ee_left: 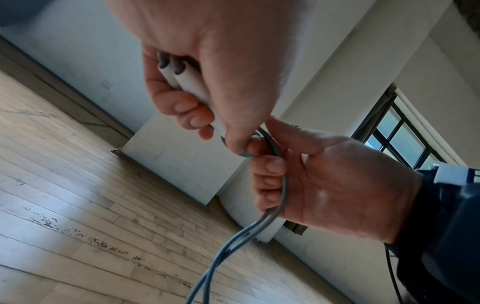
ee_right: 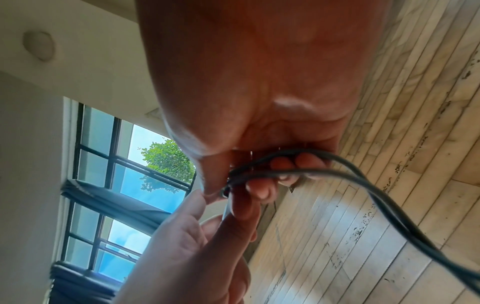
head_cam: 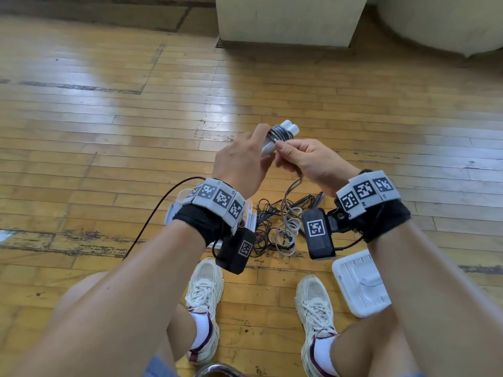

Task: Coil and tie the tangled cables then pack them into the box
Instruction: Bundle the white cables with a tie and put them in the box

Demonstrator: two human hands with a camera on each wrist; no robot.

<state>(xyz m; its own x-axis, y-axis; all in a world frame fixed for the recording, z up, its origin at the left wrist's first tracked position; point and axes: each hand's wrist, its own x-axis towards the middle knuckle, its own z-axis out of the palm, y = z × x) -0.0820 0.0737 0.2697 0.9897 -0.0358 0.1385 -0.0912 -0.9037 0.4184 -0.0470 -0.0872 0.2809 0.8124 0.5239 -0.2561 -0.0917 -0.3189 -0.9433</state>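
So the left hand (head_cam: 239, 161) is wrapped around a pair of white handles (head_cam: 281, 134) held side by side, fingers curled tight on them. The long axis of the handles runs from lower left to upper right in the middle of the head view, with the free ends poking out toward the upper right. A grey cord (head_cam: 280, 133) is wound around the handles in several turns, crosswise to that axis. The right hand (head_cam: 313, 161) sits just beside the left, pinching the cord between thumb and fingers right next to the wraps. From there the loose cord hangs down to a tangled cable pile (head_cam: 275, 227) on the wooden floor (head_cam: 109, 118), low center of the frame, between the two wrists. A clear plastic box (head_cam: 177, 210) peeks out behind the left wrist, and a white lid (head_cam: 359, 281) lies flat on the floor at lower right, next to the right sneaker (head_cam: 315, 308).
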